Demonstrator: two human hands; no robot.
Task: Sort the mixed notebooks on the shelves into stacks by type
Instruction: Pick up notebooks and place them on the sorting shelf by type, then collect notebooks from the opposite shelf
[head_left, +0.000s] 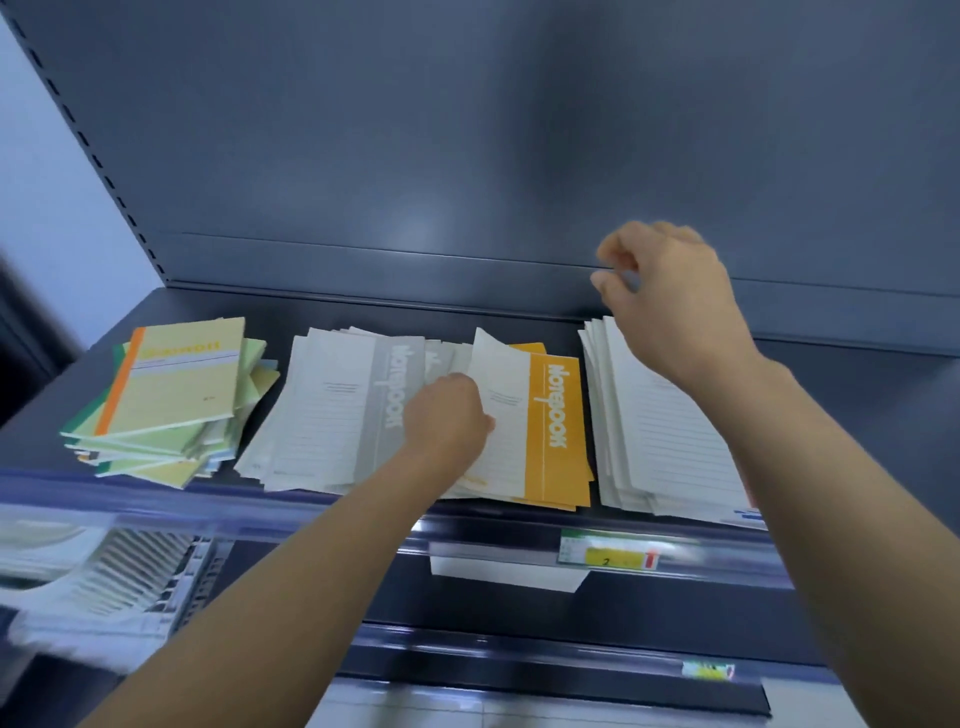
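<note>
On the shelf (363, 306), the left hand (447, 415) pinches the orange notebook (550, 426), while the right hand (670, 296) hovers loosely curled, empty, above the white stack (670, 431).

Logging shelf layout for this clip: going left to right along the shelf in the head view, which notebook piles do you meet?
Green notebook stack → grey-and-white notebook pile → orange notebook → white lined notebook stack.

A dark shelf (332, 306) is loaded with notebooks: a grey pile (332, 410) mid-shelf, a green stack (171, 400) left of it, orange (556, 431) and white (670, 426) ones right.
</note>
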